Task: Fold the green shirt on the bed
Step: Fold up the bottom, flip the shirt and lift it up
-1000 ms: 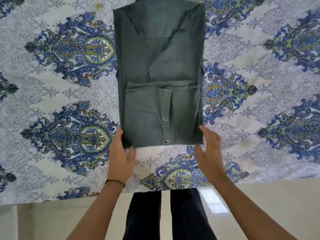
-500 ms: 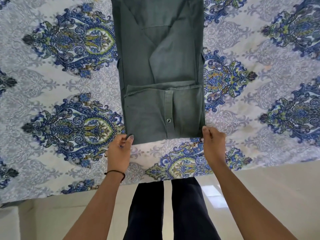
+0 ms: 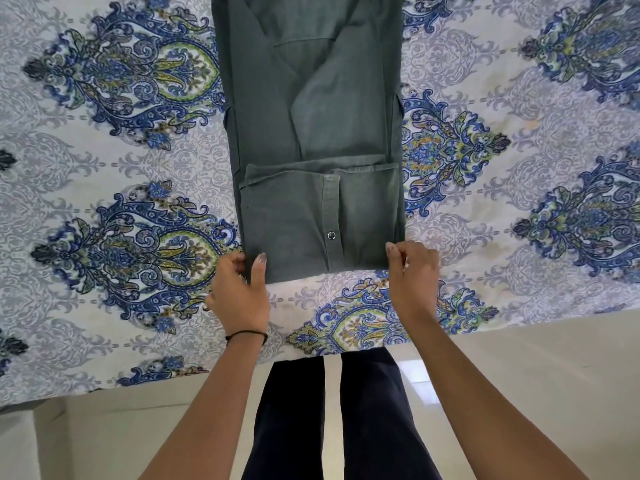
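1. Shirt [image 3: 311,116] lies flat on the bed [image 3: 104,220] as a long, narrow rectangle running away from the person. Its far end is cut off by the top of the view.
2. Cloth is a dull grey-green. Both sides are folded in over the middle, where their edges slant across each other, and small bits of fabric poke out along either side.
3. Near end is doubled back over the body, making a squarer top layer with a straight hem across it. A placket runs down this layer with one snap [image 3: 331,235] showing.
4. Left hand [image 3: 239,292] pinches the near left corner of that fold, thumb on top and fingers curled at the edge.
5. Right hand [image 3: 412,271] pinches the near right corner the same way, thumb over the cloth and fingers curled.
6. Bed cover is white with blue and green medallions. A dark band [image 3: 246,336] circles the left wrist, and dark trousers [image 3: 291,410] and pale floor [image 3: 519,375] show below the bed's edge.
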